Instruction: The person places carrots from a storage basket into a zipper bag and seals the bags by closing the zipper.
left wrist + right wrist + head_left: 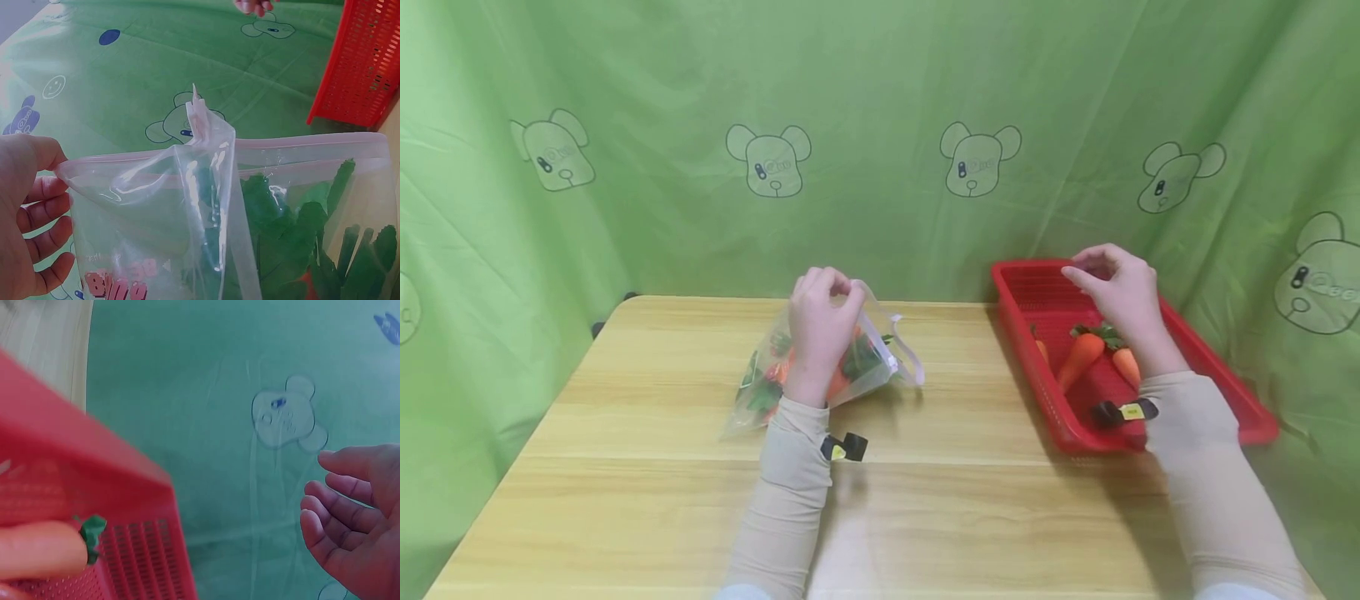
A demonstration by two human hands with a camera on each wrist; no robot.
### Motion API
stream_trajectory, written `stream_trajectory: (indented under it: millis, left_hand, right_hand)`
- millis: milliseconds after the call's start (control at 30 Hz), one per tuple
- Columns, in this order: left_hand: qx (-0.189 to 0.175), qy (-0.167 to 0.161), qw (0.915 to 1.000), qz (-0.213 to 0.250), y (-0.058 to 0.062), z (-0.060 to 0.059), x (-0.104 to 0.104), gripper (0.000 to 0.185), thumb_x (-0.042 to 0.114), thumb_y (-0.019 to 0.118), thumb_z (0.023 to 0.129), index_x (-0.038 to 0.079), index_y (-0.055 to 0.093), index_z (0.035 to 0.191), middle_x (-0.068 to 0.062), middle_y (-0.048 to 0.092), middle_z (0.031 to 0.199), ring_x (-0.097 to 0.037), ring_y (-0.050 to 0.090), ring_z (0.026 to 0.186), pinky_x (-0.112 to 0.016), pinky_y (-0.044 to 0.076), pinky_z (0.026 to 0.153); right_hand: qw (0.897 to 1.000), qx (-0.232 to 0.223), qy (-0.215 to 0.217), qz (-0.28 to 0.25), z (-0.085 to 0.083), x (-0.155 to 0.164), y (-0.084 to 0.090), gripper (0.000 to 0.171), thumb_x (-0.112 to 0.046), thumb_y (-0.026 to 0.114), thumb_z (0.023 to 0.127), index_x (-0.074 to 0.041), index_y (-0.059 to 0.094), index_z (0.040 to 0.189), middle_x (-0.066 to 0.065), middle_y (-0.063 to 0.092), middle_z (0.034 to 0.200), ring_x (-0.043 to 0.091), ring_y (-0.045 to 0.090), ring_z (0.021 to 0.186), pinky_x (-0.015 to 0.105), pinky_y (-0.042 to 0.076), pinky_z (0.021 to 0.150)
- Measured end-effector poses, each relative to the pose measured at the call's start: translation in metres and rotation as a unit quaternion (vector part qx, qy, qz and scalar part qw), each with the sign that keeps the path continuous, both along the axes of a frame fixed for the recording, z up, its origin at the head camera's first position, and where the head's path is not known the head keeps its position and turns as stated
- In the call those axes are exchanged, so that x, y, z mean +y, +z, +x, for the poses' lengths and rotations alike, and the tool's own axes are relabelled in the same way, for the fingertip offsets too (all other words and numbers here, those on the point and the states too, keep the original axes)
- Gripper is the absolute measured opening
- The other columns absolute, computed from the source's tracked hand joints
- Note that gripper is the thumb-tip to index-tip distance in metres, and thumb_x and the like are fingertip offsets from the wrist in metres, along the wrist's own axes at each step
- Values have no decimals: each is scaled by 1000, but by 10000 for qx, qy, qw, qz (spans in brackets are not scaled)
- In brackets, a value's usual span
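A clear zip bag (872, 379) with a white zip edge lies on the table, its mouth facing right. Carrots with green leafy tops (281, 225) show through its film. My left hand (822, 321) pinches the bag's upper edge between thumb and forefinger, the other fingers loosely bent beside the film. Over the far end of a red basket (1022, 354), my right hand (1116, 287) hovers with relaxed, slightly bent fingers and nothing in them. Inside the basket lie an orange carrot (1081, 358) with a green top, a second carrot (1126, 365) and part of a third at the left wall.
The wooden table (662, 500) carries both bag and basket. A green curtain (880, 75) with bear-face prints stands behind and on both sides. The basket's raised walls slant along the table's right side.
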State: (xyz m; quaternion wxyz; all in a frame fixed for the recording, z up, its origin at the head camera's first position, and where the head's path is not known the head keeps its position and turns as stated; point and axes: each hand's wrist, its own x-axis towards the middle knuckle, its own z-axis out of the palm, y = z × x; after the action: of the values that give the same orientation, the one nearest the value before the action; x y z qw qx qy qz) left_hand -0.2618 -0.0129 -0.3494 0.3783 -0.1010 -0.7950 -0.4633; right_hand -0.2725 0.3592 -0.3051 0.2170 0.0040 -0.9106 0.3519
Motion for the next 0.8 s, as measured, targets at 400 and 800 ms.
stream_trajectory:
  millis: [400,800]
  left_hand:
    - [-65,-7,10000,6,0,0,0,12,13,66,82,4,64,75,-12,66,84,-27,59,83,-38,50,81]
    - [-14,-3,10000,7,0,0,-1,13,13,66,83,3,64,75,-12,66,84,-27,59,83,-37,50,81]
  right_hand:
    - [9981,-523,-330,7,-16,39,-23,47,-42,67,88,-4,60,115,-42,48,70,-14,51,61,11,45,56]
    - [9922,-934,-410,720,-29,66,-48,52,-45,63,89,-1,61,119,10,68,100,-12,45,69,18,42,64]
